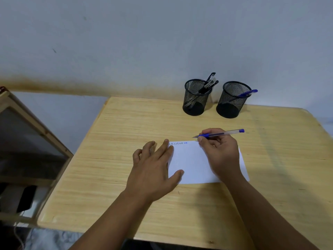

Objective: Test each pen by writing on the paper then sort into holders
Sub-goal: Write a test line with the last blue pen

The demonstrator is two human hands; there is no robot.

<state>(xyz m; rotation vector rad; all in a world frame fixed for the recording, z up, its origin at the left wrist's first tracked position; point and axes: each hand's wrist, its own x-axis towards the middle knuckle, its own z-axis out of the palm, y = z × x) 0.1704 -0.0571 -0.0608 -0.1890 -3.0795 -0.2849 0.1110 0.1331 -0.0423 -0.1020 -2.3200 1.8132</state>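
left hand (pixel 153 166) lies flat pinning the paper (pixel 191 163) on the wooden table (pixel 126 123), right hand (pixel 219 150) pinches the blue pen (pixel 219 133) with its tip just past the top edge, so I'd drop the nib back onto the sheet and scribble lightly before picking a mesh holder (pixel 232 100).

My wooden table (pixel 126 177) carries a white sheet of paper (pixel 191 163) near its middle, with small writing along the far edge. Two black mesh holders stand side by side at the back edge: the left holder (pixel 195 103) and the right holder (pixel 230 105), apart.
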